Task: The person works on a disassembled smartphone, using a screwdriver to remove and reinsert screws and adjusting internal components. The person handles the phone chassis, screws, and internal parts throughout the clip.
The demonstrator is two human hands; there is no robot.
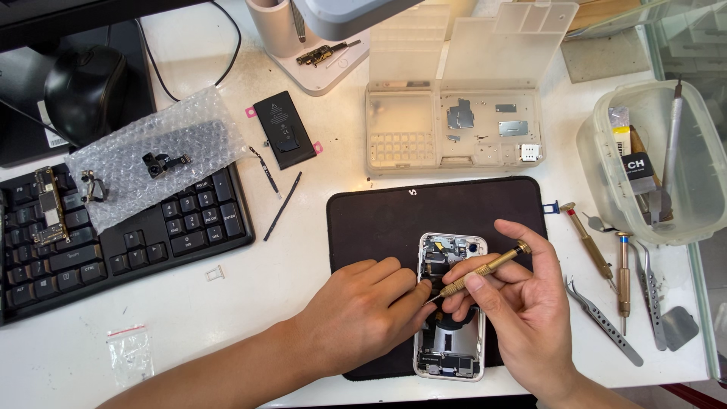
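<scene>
In the head view, little free room is left around the fingers: a black mat (363,220) is spread beneath them, its near edge lying close to the table edge (227,394), and bare mat is seen only above and to the left of the knuckles. To the right of the fingers, spare screwdrivers (606,261) and tweezers (606,322) are laid just off the mat. Beyond the fingertips an open parts tray (454,132) is set; a keyboard (121,235) and a loose battery (284,129) lie well to the left. The opened phone (450,356), white-framed with its inner parts bared, is held on the mat directly under both hands. The left hand (363,310) is pressed on its left edge, fingers together. The right hand (522,303) is closed on a brass screwdriver (485,269), whose tip is lowered into the phone between the fingertips.
</scene>
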